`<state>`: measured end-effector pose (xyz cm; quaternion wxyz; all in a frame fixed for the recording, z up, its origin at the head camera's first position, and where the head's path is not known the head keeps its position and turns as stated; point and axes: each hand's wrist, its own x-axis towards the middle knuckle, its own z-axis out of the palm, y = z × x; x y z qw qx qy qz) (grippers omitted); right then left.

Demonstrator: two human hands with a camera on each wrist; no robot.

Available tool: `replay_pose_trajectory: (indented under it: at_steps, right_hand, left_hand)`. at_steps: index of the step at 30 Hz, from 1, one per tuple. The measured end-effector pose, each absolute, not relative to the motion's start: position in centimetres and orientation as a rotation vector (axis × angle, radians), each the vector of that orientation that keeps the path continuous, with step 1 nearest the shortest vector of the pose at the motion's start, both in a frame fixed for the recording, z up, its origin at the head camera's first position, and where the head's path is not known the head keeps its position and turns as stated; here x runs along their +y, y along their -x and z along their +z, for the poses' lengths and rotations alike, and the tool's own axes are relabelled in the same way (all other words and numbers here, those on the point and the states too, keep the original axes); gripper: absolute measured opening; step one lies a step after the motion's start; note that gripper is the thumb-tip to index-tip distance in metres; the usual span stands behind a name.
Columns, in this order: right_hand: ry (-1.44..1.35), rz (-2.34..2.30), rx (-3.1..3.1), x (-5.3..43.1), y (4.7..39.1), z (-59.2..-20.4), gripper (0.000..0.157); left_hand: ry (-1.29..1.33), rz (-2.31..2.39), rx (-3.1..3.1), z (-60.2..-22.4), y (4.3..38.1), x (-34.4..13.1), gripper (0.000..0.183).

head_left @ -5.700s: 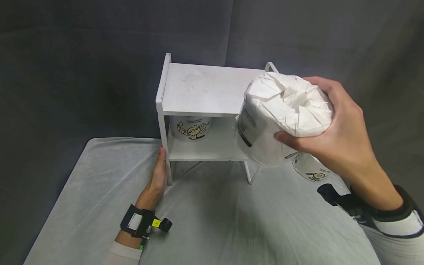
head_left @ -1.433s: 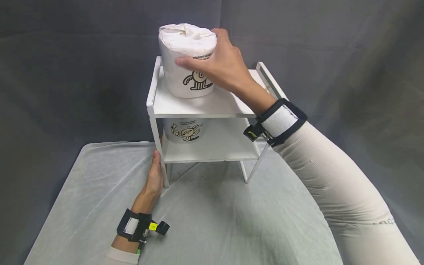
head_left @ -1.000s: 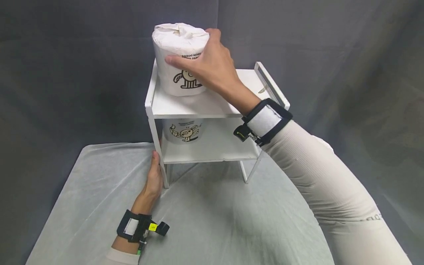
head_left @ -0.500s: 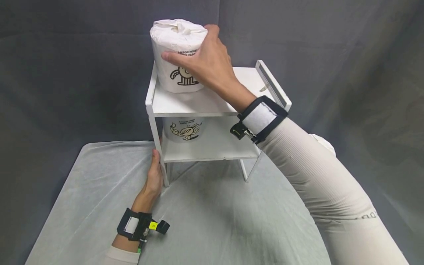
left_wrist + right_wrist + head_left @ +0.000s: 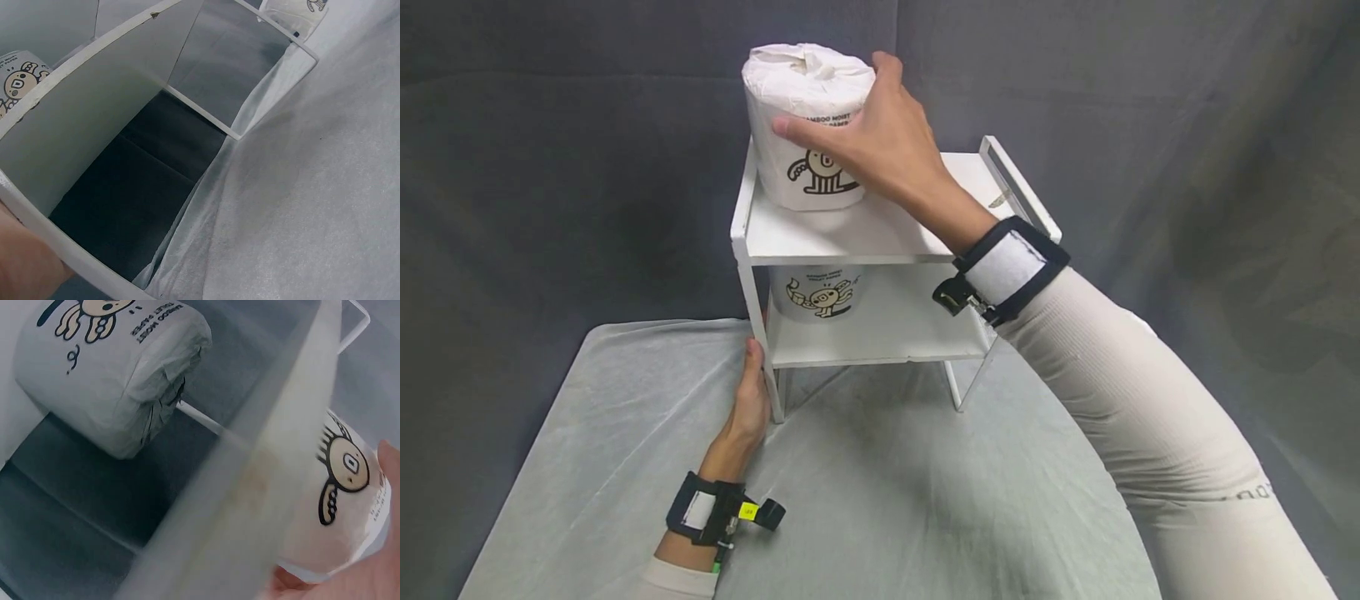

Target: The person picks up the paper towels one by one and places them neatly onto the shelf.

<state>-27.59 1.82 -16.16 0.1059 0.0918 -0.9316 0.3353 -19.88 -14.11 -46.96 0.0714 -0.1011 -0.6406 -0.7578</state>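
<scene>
A wrapped toilet paper roll (image 5: 793,158) stands at the left end of the upper board of a small white two-tier shelf (image 5: 887,237). My right hand (image 5: 891,142) grips this roll from the right, thumb across its printed front and the fingertips hidden behind. Down at the shelf's left front leg, my left hand (image 5: 748,400) holds the frame, thumb along the outside; its other fingers are mostly hidden. Beneath the upper board, a second toilet paper roll (image 5: 820,296) sits at the left of the lower tier. The right wrist view shows both the gripped roll (image 5: 340,506) and the lower roll (image 5: 106,369).
A grey-white cloth (image 5: 850,500) covers the table under the shelf. Raised side rails (image 5: 1018,187) bound the upper board. A further wrapped roll (image 5: 294,15) shows at the top of the left wrist view, beyond the shelf. Dark fabric (image 5: 625,167) hangs behind.
The right hand carried the toilet paper roll from the right of the shelf leftward to the upper board. Lately hand and roll have shifted only slightly. The left hand stays at the leg.
</scene>
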Motion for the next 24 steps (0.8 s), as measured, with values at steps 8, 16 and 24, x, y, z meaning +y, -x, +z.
replay_pose_trajectory:
  at_steps: [8, 16, 24]
  right_hand:
    - [-0.265, 0.96, -2.765, 3.9, 26.4, -15.0, 0.123]
    - [-0.281, 0.895, -2.772, 5.8, 25.7, -13.9, 0.118]
    - [-0.257, 0.867, -2.777, 8.4, 25.5, -13.7, 0.116]
  left_hand:
    - [0.318, -2.26, -1.913, -47.2, 19.9, -14.1, 0.082]
    - [0.324, -2.243, -1.919, -47.2, 19.9, -14.1, 0.082]
    - [0.332, -2.236, -1.916, -47.2, 19.9, -14.1, 0.081]
